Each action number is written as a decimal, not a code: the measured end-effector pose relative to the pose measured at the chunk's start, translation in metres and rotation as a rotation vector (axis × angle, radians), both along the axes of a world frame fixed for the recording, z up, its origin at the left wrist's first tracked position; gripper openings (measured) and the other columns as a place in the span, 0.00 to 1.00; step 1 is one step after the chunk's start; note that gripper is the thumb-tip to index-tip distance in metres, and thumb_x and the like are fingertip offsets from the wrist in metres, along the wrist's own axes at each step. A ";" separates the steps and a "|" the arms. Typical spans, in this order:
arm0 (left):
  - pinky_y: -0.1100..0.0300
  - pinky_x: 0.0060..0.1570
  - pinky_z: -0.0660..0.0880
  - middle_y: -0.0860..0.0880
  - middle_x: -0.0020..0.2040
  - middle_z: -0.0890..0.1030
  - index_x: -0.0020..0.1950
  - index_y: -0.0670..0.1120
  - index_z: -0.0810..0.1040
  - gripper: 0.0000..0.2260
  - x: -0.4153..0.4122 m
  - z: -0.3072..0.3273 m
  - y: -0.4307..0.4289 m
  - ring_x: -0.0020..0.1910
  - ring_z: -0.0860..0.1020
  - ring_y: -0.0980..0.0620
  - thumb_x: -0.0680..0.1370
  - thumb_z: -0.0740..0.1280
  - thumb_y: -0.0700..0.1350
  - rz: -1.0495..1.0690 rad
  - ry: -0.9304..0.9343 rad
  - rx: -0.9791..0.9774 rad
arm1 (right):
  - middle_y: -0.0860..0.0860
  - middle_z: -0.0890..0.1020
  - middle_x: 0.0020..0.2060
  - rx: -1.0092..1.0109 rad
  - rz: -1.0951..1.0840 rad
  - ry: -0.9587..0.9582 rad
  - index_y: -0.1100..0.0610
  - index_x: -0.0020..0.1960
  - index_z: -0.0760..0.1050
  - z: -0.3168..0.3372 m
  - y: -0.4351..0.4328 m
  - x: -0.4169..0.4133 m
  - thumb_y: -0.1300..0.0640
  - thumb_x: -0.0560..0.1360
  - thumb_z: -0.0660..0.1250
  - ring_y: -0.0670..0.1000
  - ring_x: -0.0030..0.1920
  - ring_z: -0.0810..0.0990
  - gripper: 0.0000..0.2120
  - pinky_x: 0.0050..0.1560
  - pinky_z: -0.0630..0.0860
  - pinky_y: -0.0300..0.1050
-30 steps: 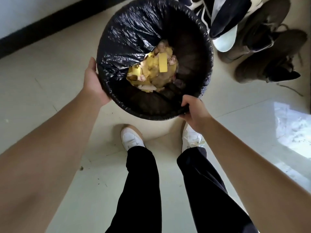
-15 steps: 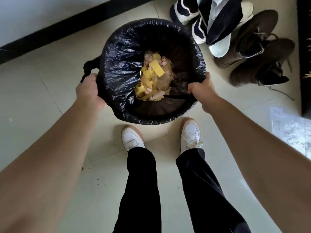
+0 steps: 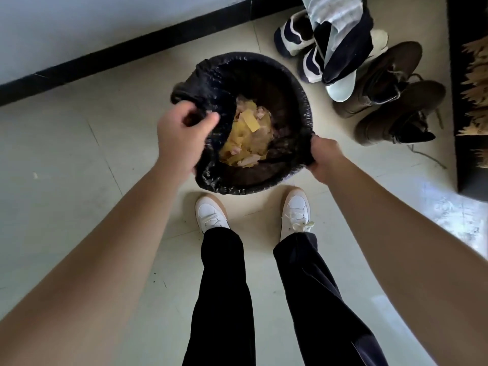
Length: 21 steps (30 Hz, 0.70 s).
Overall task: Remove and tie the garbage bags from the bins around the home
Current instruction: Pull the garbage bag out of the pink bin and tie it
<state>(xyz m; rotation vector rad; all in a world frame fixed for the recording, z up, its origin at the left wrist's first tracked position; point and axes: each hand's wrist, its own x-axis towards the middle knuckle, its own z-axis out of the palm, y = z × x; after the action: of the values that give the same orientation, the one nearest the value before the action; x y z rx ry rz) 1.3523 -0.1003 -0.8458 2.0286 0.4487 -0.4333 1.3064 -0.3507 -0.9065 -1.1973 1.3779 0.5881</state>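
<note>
You stand on pale, glossy floor tiles (image 3: 66,159). Ahead, a black skirting board (image 3: 126,55) runs along the foot of a light wall (image 3: 92,19). Brown boots (image 3: 390,101) sit at the floor's far right, beside dark furniture (image 3: 464,22). A bright light patch (image 3: 454,215) glares off the tiles nearby.

The garbage bag (image 3: 216,75) is seen as thin black plastic, crinkled and faintly glossy. The floor tiles (image 3: 74,159) are shown smooth and shiny. The brown boots (image 3: 404,112) are shown matt; the trousers (image 3: 221,299), dull black cloth.
</note>
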 end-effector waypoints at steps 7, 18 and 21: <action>0.60 0.38 0.75 0.55 0.35 0.77 0.41 0.43 0.78 0.04 -0.005 0.048 -0.057 0.34 0.76 0.59 0.74 0.72 0.40 -0.043 -0.135 -0.093 | 0.47 0.75 0.52 -0.462 0.199 -0.164 0.55 0.67 0.70 0.049 0.024 0.020 0.58 0.76 0.69 0.47 0.49 0.76 0.20 0.46 0.75 0.39; 0.67 0.32 0.69 0.55 0.30 0.75 0.35 0.51 0.75 0.13 0.016 0.115 -0.038 0.26 0.72 0.64 0.76 0.68 0.37 0.471 -0.045 -0.090 | 0.44 0.74 0.34 -0.560 0.451 -0.473 0.51 0.45 0.78 0.157 -0.020 0.041 0.51 0.75 0.64 0.43 0.35 0.72 0.06 0.43 0.75 0.42; 0.62 0.36 0.69 0.50 0.31 0.75 0.34 0.50 0.75 0.12 0.011 0.140 -0.039 0.31 0.73 0.54 0.76 0.69 0.38 0.482 0.002 -0.075 | 0.50 0.77 0.50 -0.610 0.596 -0.503 0.56 0.52 0.79 0.188 -0.024 0.040 0.50 0.74 0.63 0.45 0.43 0.78 0.13 0.49 0.78 0.44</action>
<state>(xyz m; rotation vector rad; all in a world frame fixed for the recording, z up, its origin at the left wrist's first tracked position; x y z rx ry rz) 1.3632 -0.1398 -0.7060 1.7716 0.8817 -0.1519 1.3461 -0.3752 -0.7184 -2.1158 0.7655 0.2240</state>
